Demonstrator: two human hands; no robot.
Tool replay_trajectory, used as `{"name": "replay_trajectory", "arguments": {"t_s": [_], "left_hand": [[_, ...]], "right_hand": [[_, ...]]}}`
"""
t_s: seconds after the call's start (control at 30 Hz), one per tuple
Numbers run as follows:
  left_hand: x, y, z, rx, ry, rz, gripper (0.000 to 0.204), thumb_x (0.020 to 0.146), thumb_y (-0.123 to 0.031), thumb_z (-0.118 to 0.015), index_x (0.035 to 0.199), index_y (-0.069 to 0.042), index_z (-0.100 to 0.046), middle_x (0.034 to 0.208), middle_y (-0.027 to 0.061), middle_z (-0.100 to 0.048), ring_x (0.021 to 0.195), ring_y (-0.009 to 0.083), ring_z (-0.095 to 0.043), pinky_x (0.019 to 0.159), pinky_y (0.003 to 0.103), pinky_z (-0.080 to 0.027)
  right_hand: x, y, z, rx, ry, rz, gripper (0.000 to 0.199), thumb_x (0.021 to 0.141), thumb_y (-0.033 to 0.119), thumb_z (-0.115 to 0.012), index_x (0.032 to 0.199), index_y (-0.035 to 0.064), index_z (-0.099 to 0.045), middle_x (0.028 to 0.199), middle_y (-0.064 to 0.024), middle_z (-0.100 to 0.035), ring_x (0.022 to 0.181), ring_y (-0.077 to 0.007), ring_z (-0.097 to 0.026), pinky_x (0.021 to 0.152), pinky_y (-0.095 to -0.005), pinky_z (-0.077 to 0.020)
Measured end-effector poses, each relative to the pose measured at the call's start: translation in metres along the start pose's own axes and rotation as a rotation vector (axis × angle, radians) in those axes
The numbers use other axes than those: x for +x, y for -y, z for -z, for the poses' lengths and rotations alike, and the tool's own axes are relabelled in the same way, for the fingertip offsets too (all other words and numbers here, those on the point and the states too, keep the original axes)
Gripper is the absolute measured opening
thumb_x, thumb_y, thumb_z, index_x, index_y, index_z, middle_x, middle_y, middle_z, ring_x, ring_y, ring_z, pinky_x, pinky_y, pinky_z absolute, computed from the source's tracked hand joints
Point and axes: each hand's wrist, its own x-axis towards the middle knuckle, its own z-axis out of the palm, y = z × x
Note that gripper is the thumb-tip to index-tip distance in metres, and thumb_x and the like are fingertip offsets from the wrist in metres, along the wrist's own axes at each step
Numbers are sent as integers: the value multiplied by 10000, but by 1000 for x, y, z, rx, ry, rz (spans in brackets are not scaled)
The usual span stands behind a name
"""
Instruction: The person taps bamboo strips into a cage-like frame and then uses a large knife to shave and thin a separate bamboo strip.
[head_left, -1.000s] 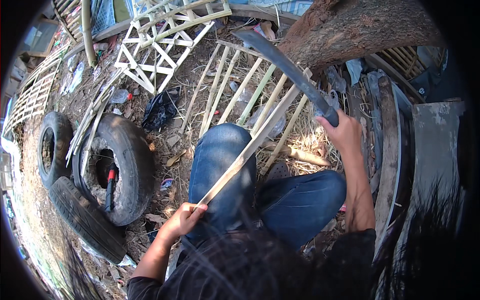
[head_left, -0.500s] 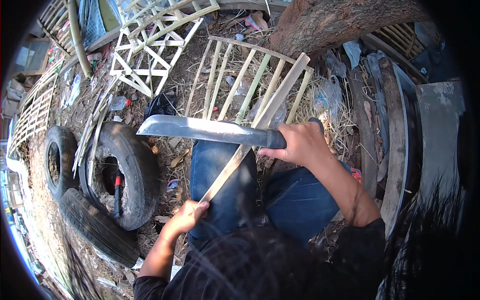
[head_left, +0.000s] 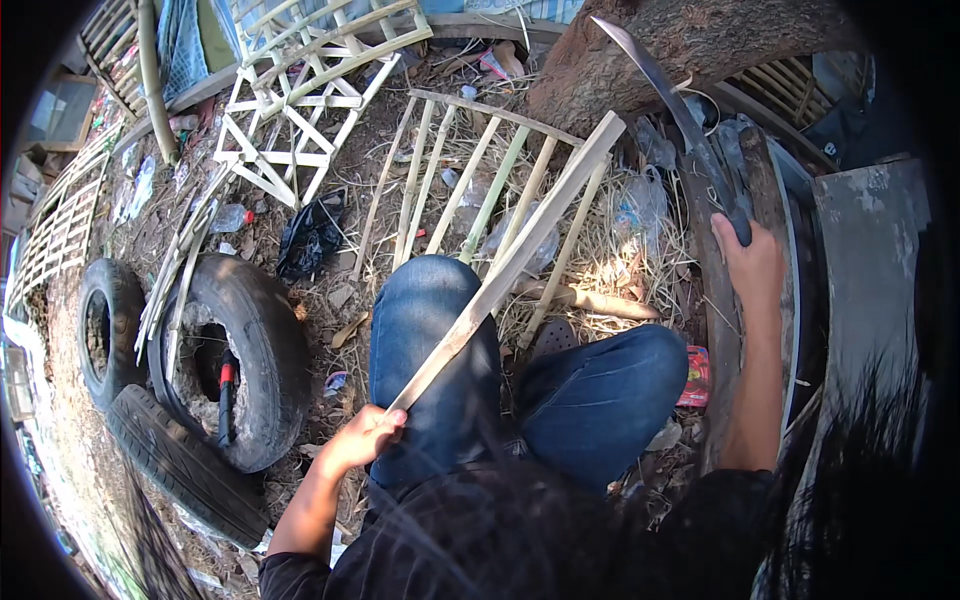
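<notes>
My left hand (head_left: 365, 437) is closed around the near end of a long split bamboo slat (head_left: 515, 265). The slat slants up and away to the right, passing over my left knee and a ladder-like bamboo frame (head_left: 489, 185). Out to the right, my right hand (head_left: 754, 262) grips the dark handle of a machete (head_left: 690, 130). Its blade rises from the hand with the tip near the tree trunk (head_left: 600, 65), apart from the slat.
On the left lie several worn tyres (head_left: 255, 350), one with a red-and-black handled tool (head_left: 227, 400) inside. Lattice bamboo pieces (head_left: 290, 110) stand at the far left. A black plastic bag (head_left: 312, 235), straw and litter cover the ground. Wooden planks (head_left: 785, 340) run along the right.
My right hand has swung the machete from across the slat out to the right, its blade now pointing away. My left hand still holds the slat in nearly the same place.
</notes>
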Motion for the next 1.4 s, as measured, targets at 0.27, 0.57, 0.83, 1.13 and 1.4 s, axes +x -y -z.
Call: {"name": "replay_trajectory", "arguments": {"t_s": [0.27, 0.57, 0.83, 1.13, 1.4], "left_hand": [[9, -20, 11, -224, 245, 158, 570, 1003, -514, -395, 578, -138, -333, 520, -61, -300, 419, 68, -264, 398, 245, -219], [16, -17, 18, -395, 439, 197, 553, 1002, -532, -369, 599, -161, -295, 517, -61, -242, 403, 62, -203, 375, 237, -158], [19, -9, 27, -410, 486, 251, 570, 978, -578, -380, 606, -149, -325, 514, -55, -251, 404, 71, -210, 379, 245, -169], [28, -4, 42, -557, 728, 300, 620, 913, -673, -406, 579, -164, -288, 504, -70, -219, 405, 59, -202, 381, 242, -165], [32, -3, 43, -646, 808, 329, 601, 941, -633, -390, 589, -153, -312, 501, -64, -233, 401, 60, -199, 386, 239, -168]], "right_hand": [[-70, 64, -20, 368, 241, 380, 534, 728, 560, -735, 747, 34, -643, 619, -141, -632, 563, -330, -635, 555, -404, -483], [-53, 83, -95, 290, 209, 878, 672, 702, 717, -646, 724, 46, -632, 629, -113, -649, 562, -281, -655, 553, -374, -502], [12, -4, -73, 260, -20, 280, 535, 738, 582, -715, 793, 53, -659, 611, -128, -619, 596, -337, -640, 573, -418, -486], [-47, 62, -67, 456, 47, 757, 622, 683, 659, -712, 734, 47, -610, 585, -93, -608, 530, -284, -631, 532, -371, -507], [-35, 81, -113, 392, 47, 1032, 636, 660, 695, -688, 692, 67, -589, 567, -72, -577, 532, -260, -625, 552, -354, -497]]}}
